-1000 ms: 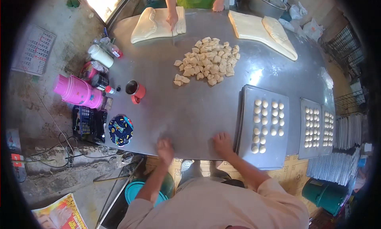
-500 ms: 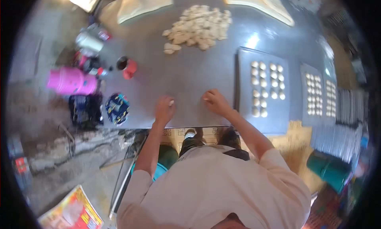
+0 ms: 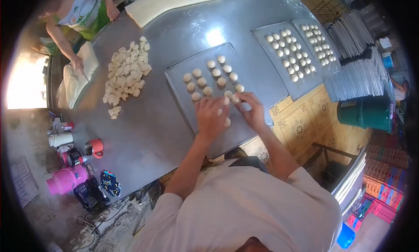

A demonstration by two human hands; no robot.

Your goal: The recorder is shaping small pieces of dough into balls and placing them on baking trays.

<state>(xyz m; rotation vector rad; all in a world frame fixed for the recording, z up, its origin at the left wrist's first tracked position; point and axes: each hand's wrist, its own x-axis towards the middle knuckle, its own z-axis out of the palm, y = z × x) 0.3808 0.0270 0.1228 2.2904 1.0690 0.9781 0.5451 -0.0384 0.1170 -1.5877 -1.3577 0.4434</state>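
As our right fingers (image 3: pixel 247 96) pinch a dough ball (image 3: pixel 235 98), we cannot tell whether our left fingers (image 3: pixel 213 104) grip.

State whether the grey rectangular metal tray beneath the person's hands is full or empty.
Partly filled: round, pale dough balls sit on the grey rectangular metal tray, with bare metal showing beside them.

I look out through the left of two fisheye cameras worn on my head, facing down and forward over the worktop (image 3: pixel 148 136). It sits close above me, so my shirt (image 3: pixel 248 199) looms large below, my fingers (image 3: pixel 209 106) lie mid-view, farther off, and edges bend toward the rim.
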